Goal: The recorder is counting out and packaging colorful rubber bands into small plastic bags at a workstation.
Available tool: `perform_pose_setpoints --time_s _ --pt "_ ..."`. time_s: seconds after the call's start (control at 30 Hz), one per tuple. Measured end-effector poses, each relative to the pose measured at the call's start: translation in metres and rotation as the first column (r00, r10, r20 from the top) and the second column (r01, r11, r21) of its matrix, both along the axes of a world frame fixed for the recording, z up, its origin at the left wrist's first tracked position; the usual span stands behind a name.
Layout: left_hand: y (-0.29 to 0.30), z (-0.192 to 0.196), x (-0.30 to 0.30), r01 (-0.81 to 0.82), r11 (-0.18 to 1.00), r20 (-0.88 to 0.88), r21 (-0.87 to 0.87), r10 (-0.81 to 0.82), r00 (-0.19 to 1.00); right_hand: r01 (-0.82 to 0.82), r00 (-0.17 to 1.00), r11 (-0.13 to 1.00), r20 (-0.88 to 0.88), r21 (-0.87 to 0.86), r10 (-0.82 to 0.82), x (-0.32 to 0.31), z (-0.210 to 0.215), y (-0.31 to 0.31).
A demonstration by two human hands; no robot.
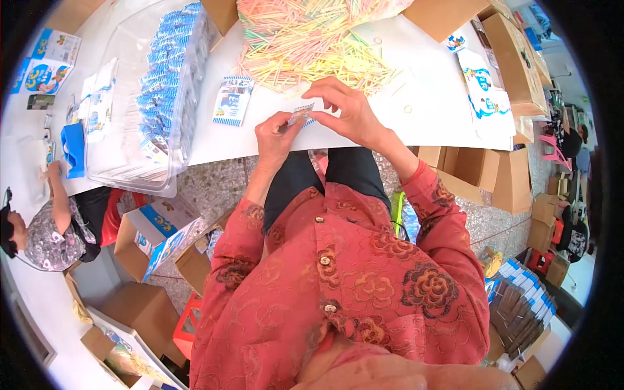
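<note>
A small blue-and-white packet (301,116) is held over the table's near edge, its upper edge turned toward the pile of sticks. My left hand (273,134) pinches it between thumb and fingers. On its other side my right hand (351,112) has its thumb at the packet's edge, with the fingers curved and apart. Just beyond both hands lies a large heap of thin pastel sticks (312,49), pink, yellow and green. A flat blue-and-white packet (233,101) rests on the table left of my hands.
A clear plastic bin (184,146) at the left holds rows of blue-and-white packets. Printed cartons (484,91) lie at the table's right, beside cardboard boxes (513,65). Open boxes (465,170) stand below the table edge. Another person (60,224) sits at far left.
</note>
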State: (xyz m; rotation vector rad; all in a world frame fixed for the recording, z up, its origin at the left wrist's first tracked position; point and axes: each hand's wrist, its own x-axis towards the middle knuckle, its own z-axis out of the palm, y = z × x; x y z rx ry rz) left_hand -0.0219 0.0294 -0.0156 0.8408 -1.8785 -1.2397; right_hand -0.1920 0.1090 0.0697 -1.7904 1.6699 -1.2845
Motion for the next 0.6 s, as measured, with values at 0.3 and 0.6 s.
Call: perform_pose_setpoints --time_s 0.3,0.6 --pt "0.002 0.002 -0.003 -0.041 0.997 0.051 -0.069 0.045 0.998 -0.1 0.841 0.987 -0.541 -0.129 0.015 0.006 -0.007 0.009" --pt "0.005 0.001 -0.002 -0.023 0.999 0.078 -0.027 0.025 0.997 0.158 0.984 0.986 -0.075 -0.047 -0.161 -0.064 -0.018 -0.017"
